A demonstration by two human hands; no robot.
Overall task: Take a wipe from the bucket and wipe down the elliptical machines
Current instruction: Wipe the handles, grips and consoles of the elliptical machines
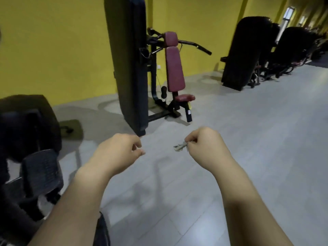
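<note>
Both my hands are raised in front of me over the grey floor. My right hand (205,144) pinches a small crumpled grey-white wipe (180,146) that sticks out to its left. My left hand (120,153) is a short way to the left with its fingers curled and nothing in them. A black elliptical machine (30,139) with a ribbed pedal (41,170) stands at the left edge, beside my left forearm. No bucket is in view.
A black weight machine with a maroon padded seat and backrest (174,68) stands ahead against the yellow wall (62,50). More black machines (248,52) line the wall at the far right. The grey floor (248,139) stretches ahead and to the right.
</note>
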